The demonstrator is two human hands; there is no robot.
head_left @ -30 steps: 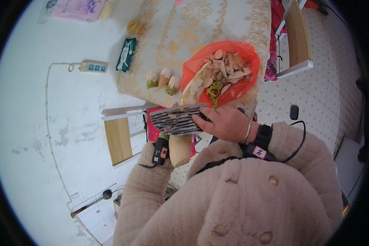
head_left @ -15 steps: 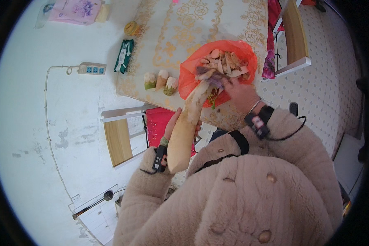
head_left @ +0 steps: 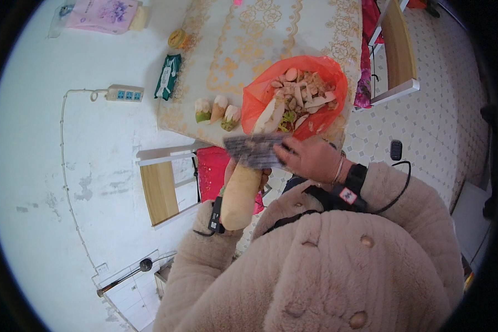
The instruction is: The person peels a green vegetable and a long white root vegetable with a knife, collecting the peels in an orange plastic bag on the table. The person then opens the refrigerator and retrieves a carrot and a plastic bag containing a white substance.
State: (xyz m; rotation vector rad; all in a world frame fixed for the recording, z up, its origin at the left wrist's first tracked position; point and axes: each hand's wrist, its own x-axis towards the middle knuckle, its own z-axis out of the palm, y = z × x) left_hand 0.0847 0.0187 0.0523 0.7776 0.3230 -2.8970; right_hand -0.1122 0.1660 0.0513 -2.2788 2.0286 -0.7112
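Observation:
A long, pale radish (head_left: pixel 241 193) slants up from my left forearm, its peeled white far end over the rim of a red plastic bag (head_left: pixel 255 88). From beneath, my left hand (head_left: pixel 229 170) is wrapped round its middle, mostly hidden by the radish and blade. My right hand (head_left: pixel 314 159) grips a broad, dark cleaver (head_left: pixel 253 150), whose blade lies across the radish and is blurred by motion. Inside the bag are peelings and cut scraps (head_left: pixel 310 91), with some green bits. Several cut vegetable ends (head_left: pixel 219 108), white with green or tan, stand left of the bag.
The table has a gold-patterned cloth (head_left: pixel 243 39). A green packet (head_left: pixel 167 76) and a small yellow-lidded tub (head_left: pixel 177 38) are along its left side, beside the white wall (head_left: pixel 110 188). Wooden chairs (head_left: pixel 160 191) (head_left: pixel 399 50) stand at the near left and far right.
My right hand has drawn the cleaver from over the bag back toward me, down along the radish. The radish's far end now shows more white.

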